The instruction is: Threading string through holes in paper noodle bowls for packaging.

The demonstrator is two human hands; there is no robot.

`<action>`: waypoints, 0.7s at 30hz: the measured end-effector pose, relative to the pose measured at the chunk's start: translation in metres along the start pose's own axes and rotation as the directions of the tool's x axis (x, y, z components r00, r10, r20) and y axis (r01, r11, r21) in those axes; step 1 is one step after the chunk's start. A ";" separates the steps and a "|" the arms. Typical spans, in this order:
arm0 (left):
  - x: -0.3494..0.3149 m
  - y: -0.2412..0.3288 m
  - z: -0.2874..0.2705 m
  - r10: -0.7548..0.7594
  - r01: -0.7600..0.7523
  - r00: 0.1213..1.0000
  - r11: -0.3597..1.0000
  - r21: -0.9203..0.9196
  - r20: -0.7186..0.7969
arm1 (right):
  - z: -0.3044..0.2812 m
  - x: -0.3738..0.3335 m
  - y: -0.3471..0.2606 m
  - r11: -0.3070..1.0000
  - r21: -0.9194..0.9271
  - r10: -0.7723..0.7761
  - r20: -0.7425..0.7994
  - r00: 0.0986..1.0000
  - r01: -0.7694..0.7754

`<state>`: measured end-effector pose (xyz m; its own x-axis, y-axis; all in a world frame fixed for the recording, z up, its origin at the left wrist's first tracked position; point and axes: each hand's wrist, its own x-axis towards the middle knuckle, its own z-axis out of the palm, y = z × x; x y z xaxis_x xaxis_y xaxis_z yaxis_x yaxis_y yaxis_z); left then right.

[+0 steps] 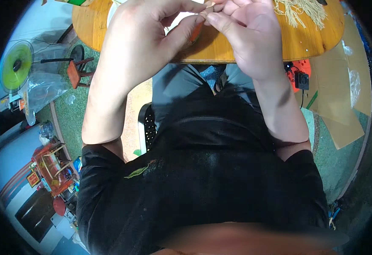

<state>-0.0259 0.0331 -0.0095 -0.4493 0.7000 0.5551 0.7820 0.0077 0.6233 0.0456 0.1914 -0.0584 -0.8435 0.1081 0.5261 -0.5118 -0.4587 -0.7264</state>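
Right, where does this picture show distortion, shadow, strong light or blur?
In the head view: fisheye distortion, with black rounding off the corners; strong light on the left hand and right hand; a shadow across the right forearm; little detail in the black shirt; a blurred patch along the lower edge.

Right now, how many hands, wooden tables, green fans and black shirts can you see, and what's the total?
Hands: 2 (left hand, right hand)
Wooden table: 1
Green fan: 1
Black shirt: 1
Total: 5
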 end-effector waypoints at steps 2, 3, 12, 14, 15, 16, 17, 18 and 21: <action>0.000 0.000 -0.001 0.318 -0.375 0.924 0.862 -0.341 -0.212 | 0.007 0.000 -0.014 0.972 -0.077 0.210 -0.142 0.967 -0.222; 0.008 0.029 -0.010 0.017 -0.017 0.999 1.000 -0.015 0.034 | 0.003 -0.001 -0.017 0.967 -0.129 0.202 -0.145 0.969 -0.221; 0.004 -0.007 0.004 0.351 -0.374 0.923 0.914 -0.156 -0.157 | -0.001 0.005 -0.023 0.899 -0.383 -0.160 0.167 0.973 0.214; 0.007 0.004 -0.001 0.354 -0.381 0.920 0.908 -0.176 -0.166 | 0.004 0.002 -0.039 0.685 -0.728 0.014 0.049 0.999 0.026; 0.013 0.026 -0.011 -0.018 0.015 0.998 0.999 0.044 0.054 | 0.000 0.002 -0.039 0.583 -0.794 -0.114 0.131 0.985 0.173; 0.016 0.042 -0.017 -0.429 0.360 0.889 0.871 0.334 0.161 | -0.002 0.002 -0.038 0.458 -0.832 -0.223 0.232 0.947 0.312; 0.019 0.046 -0.011 -0.588 0.584 0.793 0.808 0.077 0.161 | -0.004 0.002 -0.036 0.457 -0.834 -0.222 0.228 0.948 0.308; 0.018 0.046 -0.013 -0.590 0.585 0.792 0.807 0.082 0.158 | -0.003 0.003 -0.035 0.418 -0.834 -0.250 0.276 0.928 0.360; 0.019 0.008 -0.011 -0.710 0.798 0.600 0.568 -0.202 0.369 | -0.023 0.018 0.026 0.542 -0.518 -0.656 0.230 0.718 0.661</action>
<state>-0.0323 0.0388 0.0118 -0.6651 0.6779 -0.3132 -0.0012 0.4185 0.9082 0.0132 0.2020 -0.0780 -0.2326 0.1755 0.9566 -0.9198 0.2798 -0.2750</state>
